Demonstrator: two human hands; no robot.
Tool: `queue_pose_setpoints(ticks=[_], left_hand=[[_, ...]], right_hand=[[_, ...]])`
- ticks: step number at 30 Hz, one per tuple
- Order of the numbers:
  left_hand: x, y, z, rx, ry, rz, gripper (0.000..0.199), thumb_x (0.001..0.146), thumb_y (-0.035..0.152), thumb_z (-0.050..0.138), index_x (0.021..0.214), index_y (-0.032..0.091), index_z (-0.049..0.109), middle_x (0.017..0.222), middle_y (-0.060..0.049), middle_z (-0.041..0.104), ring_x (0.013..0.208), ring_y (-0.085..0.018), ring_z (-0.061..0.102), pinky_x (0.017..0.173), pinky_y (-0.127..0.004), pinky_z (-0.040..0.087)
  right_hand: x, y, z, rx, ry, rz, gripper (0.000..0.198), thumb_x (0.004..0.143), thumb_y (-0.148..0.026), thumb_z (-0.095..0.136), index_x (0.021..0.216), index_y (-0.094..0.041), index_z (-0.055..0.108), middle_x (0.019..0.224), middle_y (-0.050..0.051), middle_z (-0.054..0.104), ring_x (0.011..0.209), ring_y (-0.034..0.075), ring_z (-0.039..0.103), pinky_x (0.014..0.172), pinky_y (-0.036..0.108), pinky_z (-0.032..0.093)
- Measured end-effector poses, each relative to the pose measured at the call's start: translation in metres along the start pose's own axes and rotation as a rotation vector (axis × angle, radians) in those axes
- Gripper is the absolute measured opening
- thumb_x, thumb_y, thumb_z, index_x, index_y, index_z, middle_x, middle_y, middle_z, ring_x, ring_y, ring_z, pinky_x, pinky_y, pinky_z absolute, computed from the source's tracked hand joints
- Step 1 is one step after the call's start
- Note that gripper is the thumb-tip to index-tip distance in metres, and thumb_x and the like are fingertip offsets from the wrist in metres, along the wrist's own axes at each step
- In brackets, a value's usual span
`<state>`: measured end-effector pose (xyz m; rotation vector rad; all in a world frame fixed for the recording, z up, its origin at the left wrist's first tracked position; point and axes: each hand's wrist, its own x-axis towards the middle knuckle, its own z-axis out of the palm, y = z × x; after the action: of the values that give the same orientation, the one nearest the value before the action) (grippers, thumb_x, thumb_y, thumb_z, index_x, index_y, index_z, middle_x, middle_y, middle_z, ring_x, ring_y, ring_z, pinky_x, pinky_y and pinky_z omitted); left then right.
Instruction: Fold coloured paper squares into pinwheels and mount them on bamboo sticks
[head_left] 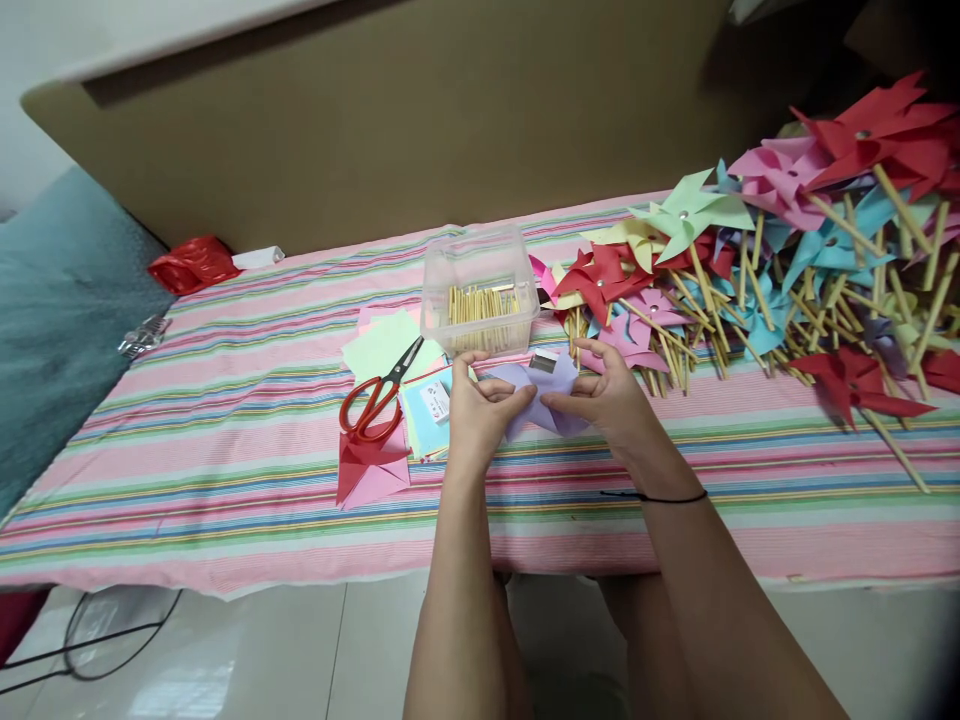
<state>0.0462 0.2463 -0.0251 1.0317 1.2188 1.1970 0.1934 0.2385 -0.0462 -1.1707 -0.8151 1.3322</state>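
Left hand: the left hand [484, 408] pinches the left part of the purple paper between thumb and fingers.
Right hand: the right hand [613, 402] pinches the same sheet from the other side, its thumb near the left thumb; a black cord [675, 499] circles the wrist.
Purple paper: the purple paper [564, 400], its pieces curved inward, is held between both hands over the cloth, in front of the plastic box.
Plastic box: the clear plastic box [439, 262] holds a bundle of short wooden sticks [480, 306].
Scissors: the red-handled scissors [383, 381] lie left of the hands, blades towards the box, near red paper [358, 470] and pale green paper [386, 340].
Label: a small white packet [434, 402] on the blue paper [424, 432] carries dark print, too small to read.
Pinwheels: many finished pinwheels [684, 216] in red, pink, green and blue are heaped at the right.
Cloth: the striped cloth [247, 420] lies under everything; a red bag [193, 265] rests at its far left corner.
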Motion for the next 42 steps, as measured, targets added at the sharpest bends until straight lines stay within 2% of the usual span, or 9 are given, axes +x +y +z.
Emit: queue_pose_setpoints(ticks=[15,21,24,27,30,32,35,38,42], left_hand=[[-0.003,0.005,-0.001,-0.011,-0.094,-0.107,0.068,0.058,0.024,0.082,0.111,0.021,0.04,0.066,0.004,0.068,0.046,-0.009,0.057,0.05,-0.02,0.044],[0.001,0.002,-0.004,-0.011,-0.004,-0.081,0.065,0.056,0.02,0.08,0.108,0.021,0.04,0.06,0.004,0.067,0.048,-0.013,0.061,0.053,-0.023,0.048],[0.007,0.001,-0.011,-0.114,0.135,-0.032,0.067,0.053,0.02,0.081,0.106,0.02,0.041,0.061,0.003,0.068,0.05,-0.015,0.063,0.054,-0.024,0.048],[0.011,0.004,-0.021,-0.263,0.307,0.027,0.067,0.049,0.019,0.083,0.102,0.02,0.042,0.062,0.004,0.067,0.052,-0.014,0.063,0.057,-0.024,0.049],[0.013,0.008,-0.028,-0.384,0.419,0.04,0.063,0.046,0.017,0.082,0.096,0.019,0.043,0.061,0.004,0.066,0.05,-0.011,0.061,0.057,-0.022,0.048],[0.013,0.01,-0.03,-0.433,0.438,0.037,0.061,0.045,0.016,0.081,0.093,0.02,0.043,0.062,0.004,0.066,0.05,-0.01,0.061,0.055,-0.021,0.047],[0.012,0.011,-0.03,-0.472,0.424,0.031,0.06,0.044,0.017,0.082,0.09,0.019,0.044,0.061,0.004,0.065,0.05,-0.01,0.06,0.055,-0.021,0.048],[0.011,0.009,-0.03,-0.499,0.404,0.04,0.062,0.044,0.017,0.084,0.09,0.02,0.043,0.062,0.003,0.067,0.051,-0.011,0.062,0.056,-0.021,0.049],[0.01,0.007,-0.032,-0.505,0.388,0.032,0.063,0.046,0.018,0.084,0.092,0.02,0.041,0.062,0.003,0.067,0.053,-0.012,0.064,0.058,-0.023,0.05]], right_hand=[[0.0,-0.001,0.0,-0.003,0.01,-0.001,0.084,0.045,-0.03,0.089,0.116,-0.024,0.044,0.075,0.0,0.072,0.065,0.022,0.07,0.063,0.035,0.057],[0.001,-0.002,0.005,-0.022,0.013,-0.015,0.084,0.048,-0.031,0.087,0.118,-0.024,0.042,0.068,-0.002,0.072,0.066,0.022,0.07,0.067,0.036,0.057],[0.005,-0.003,0.003,-0.077,0.158,-0.131,0.065,0.058,-0.036,0.082,0.112,-0.022,0.048,0.067,-0.003,0.071,0.062,0.019,0.068,0.065,0.034,0.055],[0.012,-0.001,-0.003,-0.265,0.286,-0.287,0.032,0.071,-0.036,0.072,0.095,-0.02,0.059,0.069,0.001,0.07,0.061,0.018,0.066,0.062,0.033,0.053],[0.02,0.005,-0.01,-0.651,0.286,-0.482,0.009,0.076,-0.028,0.064,0.077,-0.019,0.067,0.067,0.003,0.068,0.067,0.02,0.063,0.069,0.038,0.051],[0.026,0.009,-0.011,-0.923,0.272,-0.624,0.01,0.077,-0.021,0.061,0.07,-0.02,0.069,0.077,0.006,0.07,0.082,0.025,0.061,0.081,0.044,0.048],[0.033,0.017,-0.008,-1.173,0.265,-0.743,0.015,0.078,-0.018,0.061,0.065,-0.02,0.069,0.108,0.008,0.069,0.113,0.033,0.05,0.094,0.052,0.039],[0.038,0.023,-0.004,-1.308,0.235,-0.751,0.018,0.077,-0.018,0.062,0.062,-0.021,0.07,0.122,0.006,0.065,0.127,0.038,0.039,0.1,0.06,0.029],[0.044,0.03,0.001,-1.397,0.18,-0.69,0.019,0.079,-0.016,0.059,0.067,-0.021,0.073,0.122,0.006,0.065,0.13,0.039,0.035,0.102,0.066,0.02]])
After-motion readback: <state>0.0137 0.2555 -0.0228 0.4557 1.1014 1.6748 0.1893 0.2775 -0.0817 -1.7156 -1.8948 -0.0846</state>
